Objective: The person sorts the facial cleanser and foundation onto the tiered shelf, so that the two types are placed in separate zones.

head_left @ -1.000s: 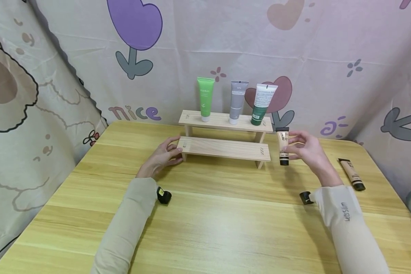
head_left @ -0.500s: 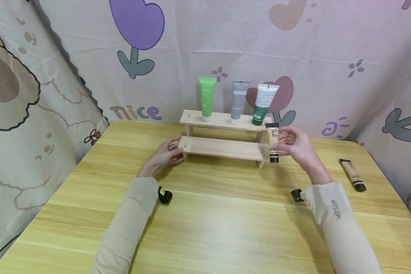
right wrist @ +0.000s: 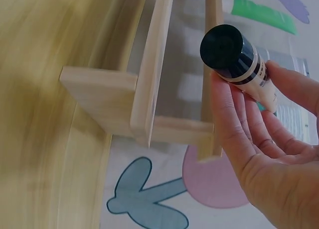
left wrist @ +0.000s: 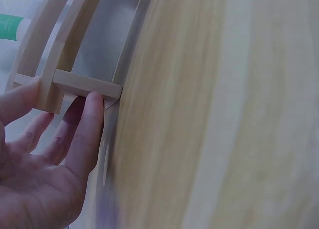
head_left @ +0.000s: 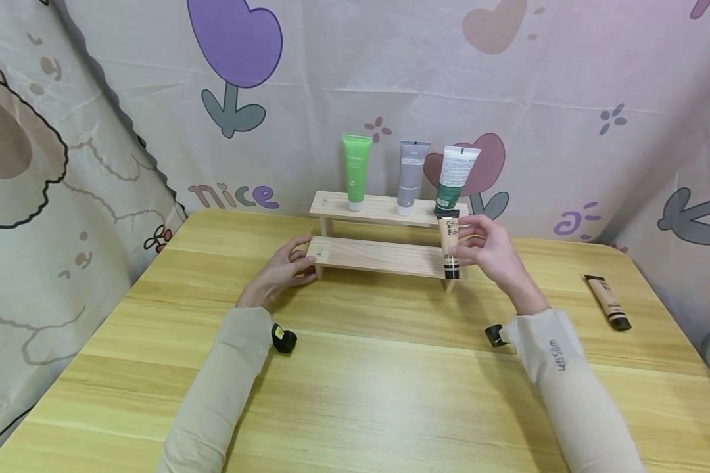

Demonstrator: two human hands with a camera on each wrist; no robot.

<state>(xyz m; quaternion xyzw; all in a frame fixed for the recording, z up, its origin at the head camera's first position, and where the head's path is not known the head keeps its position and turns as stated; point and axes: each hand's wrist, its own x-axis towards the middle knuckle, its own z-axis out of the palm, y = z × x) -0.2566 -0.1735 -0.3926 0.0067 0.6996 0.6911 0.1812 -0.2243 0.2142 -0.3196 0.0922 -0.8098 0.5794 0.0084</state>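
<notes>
My right hand (head_left: 490, 251) pinches a small beige cosmetic tube (head_left: 449, 240) between thumb and fingers, black cap downward. In the head view the tube overlaps the right end of the lower board of a two-tier wooden stand (head_left: 378, 255); the right wrist view shows its round black cap (right wrist: 223, 47) close to the boards. My left hand (head_left: 281, 269) holds the stand's left end, with the thumb at the lower board and fingertips on the side leg (left wrist: 87, 84). On the upper board stand a green tube (head_left: 356, 171), a grey tube (head_left: 411, 176) and a white-and-green tube (head_left: 457, 176).
Another beige tube (head_left: 608, 302) with a black cap lies on the wooden table (head_left: 367, 394) toward the right edge. A printed cloth (head_left: 331, 79) hangs right behind the stand. Black wrist cameras (head_left: 284, 339) show at both cuffs.
My right hand has carried the beige tube leftward, from beside the stand to in front of the lower board's right end. The left hand and the stand stay in place.
</notes>
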